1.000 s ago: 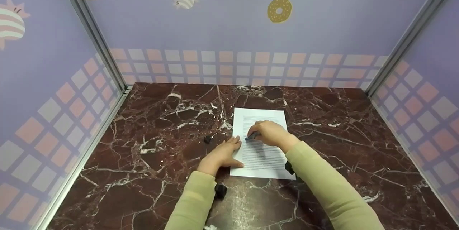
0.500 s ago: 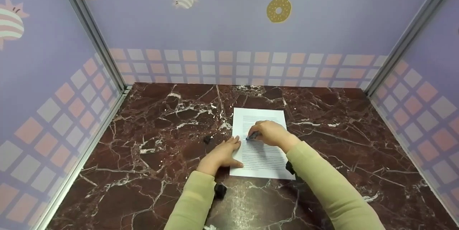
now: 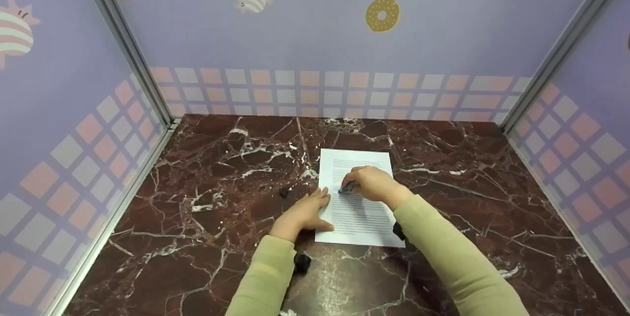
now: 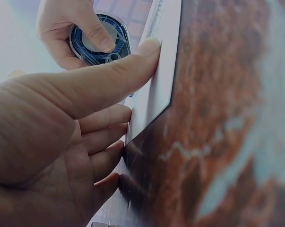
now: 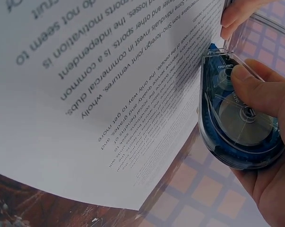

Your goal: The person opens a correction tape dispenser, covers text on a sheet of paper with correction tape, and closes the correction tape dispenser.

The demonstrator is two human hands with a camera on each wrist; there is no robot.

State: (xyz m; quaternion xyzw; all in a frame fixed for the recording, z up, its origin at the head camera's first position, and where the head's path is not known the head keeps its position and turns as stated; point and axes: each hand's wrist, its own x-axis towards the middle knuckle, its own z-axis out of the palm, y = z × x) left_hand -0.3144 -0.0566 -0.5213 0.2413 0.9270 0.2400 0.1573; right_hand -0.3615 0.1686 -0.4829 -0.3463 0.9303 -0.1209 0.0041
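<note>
A white sheet of printed paper [image 3: 362, 230] lies flat on the marbled table. My right hand [image 3: 374, 183] pinches a blue, clear-cased correction tape [image 5: 234, 135] between thumb and fingers. Its tip touches the paper near the start of a text line, left of the sheet's middle. In the left wrist view, the correction tape [image 4: 96, 42] shows its round reel behind my left thumb. My left hand [image 3: 307, 211] rests at the sheet's left edge, thumb and fingertips on the paper, fingers spread and fairly straight. The print right under the tip is too small to read.
The dark red, white-veined table [image 3: 221, 257] has pale specks and a small black piece [image 3: 284, 192] left of the sheet. Purple patterned panels [image 3: 315, 35] enclose the back and both sides. Black wrist devices [image 3: 302, 263] sit below both wrists.
The correction tape's tip has shifted very slightly to the right along the paper with my right hand. My left hand and the sheet stay in place.
</note>
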